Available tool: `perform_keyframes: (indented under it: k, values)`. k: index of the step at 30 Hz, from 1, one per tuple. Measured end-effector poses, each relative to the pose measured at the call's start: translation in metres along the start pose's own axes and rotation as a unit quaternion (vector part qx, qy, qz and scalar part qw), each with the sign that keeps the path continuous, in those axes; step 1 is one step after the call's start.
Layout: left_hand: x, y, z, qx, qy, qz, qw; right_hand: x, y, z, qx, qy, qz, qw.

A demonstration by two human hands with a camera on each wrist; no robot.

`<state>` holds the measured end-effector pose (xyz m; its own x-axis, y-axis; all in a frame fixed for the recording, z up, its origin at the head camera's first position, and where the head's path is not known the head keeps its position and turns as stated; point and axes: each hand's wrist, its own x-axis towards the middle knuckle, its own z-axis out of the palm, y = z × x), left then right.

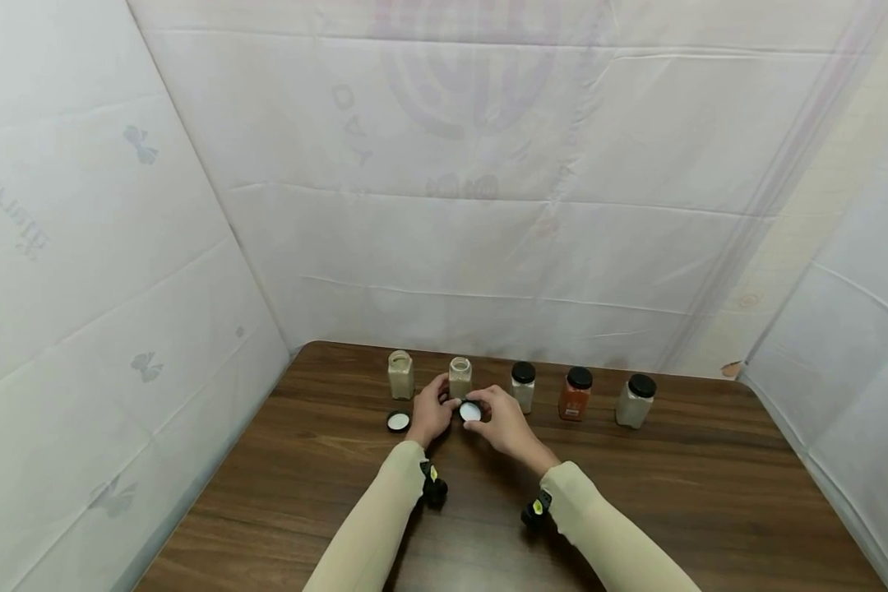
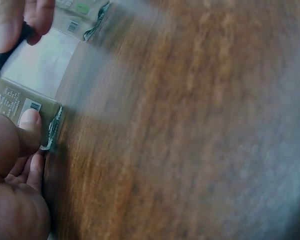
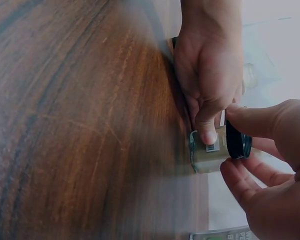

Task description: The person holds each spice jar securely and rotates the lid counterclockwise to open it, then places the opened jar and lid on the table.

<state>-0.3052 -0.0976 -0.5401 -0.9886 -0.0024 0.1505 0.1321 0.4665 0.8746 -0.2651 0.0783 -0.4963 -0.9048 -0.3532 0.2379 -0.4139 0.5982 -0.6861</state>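
Observation:
An uncapped square clear jar (image 1: 460, 376) with pale contents stands on the table. My left hand (image 1: 431, 411) holds it low down; in the left wrist view its thumb lies over the barcode label (image 2: 32, 105). Between thumb and fingers, my right hand (image 1: 501, 421) pinches a black lid (image 1: 470, 412), tilted so the white inside shows in the head view. That lid (image 3: 236, 140) is off the jar, in front of it. To the left stands another open jar (image 1: 401, 376) with pale contents, and a second black lid (image 1: 398, 422) lies white side up in front of it.
Three jars with black lids on stand in a row to the right: a pale one (image 1: 523, 386), an orange-red one (image 1: 575, 395) and a whitish one (image 1: 635, 401). The brown wood-grain table (image 1: 681, 501) is bordered by white sheeting (image 1: 444, 247) behind and at both sides.

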Motion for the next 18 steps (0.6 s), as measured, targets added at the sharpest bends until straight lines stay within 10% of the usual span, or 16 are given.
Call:
perform_keyframes:
  k: [18]
  values:
    - [-0.001, 0.003, 0.0, 0.005, -0.002, -0.009, 0.9999, 0.005, 0.005, 0.012, -0.037, -0.041, 0.01, 0.998]
